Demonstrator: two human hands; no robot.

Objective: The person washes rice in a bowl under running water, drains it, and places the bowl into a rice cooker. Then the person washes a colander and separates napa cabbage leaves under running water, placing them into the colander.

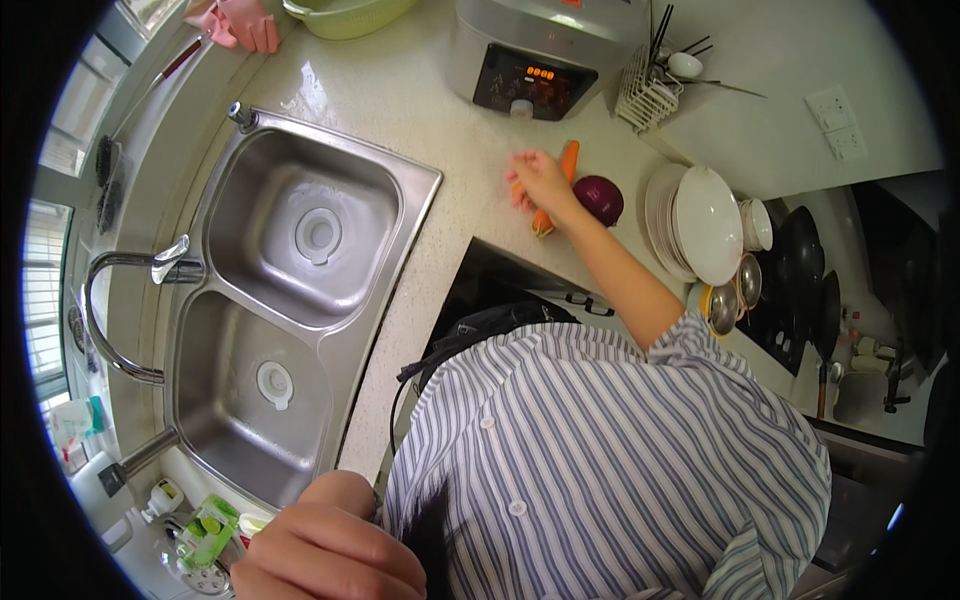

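Observation:
On the counter past the sink, my right hand (pixel 541 182) reaches over orange carrot (pixel 570 160), part of which the hand and wrist cover. A stem end of carrot (pixel 541 223) shows below the wrist, and a bit of orange shows among the blurred fingers. Whether these belong to one carrot or two, and whether the fingers grip any, is unclear. A purple onion (pixel 599 200) sits just right of my wrist. Close to the camera at the bottom, my left hand (pixel 330 559) is curled, with its palm hidden and no object visible in it.
A double steel sink (pixel 324 334) with a tap (pixel 94 307) lies left. Behind the carrot stand a grey appliance with a lit display (pixel 536 75) and a utensil rack (pixel 649 94). White plates (pixel 709 225) and dark pans (pixel 799 247) are right. A green basin (pixel 349 19) is at the back.

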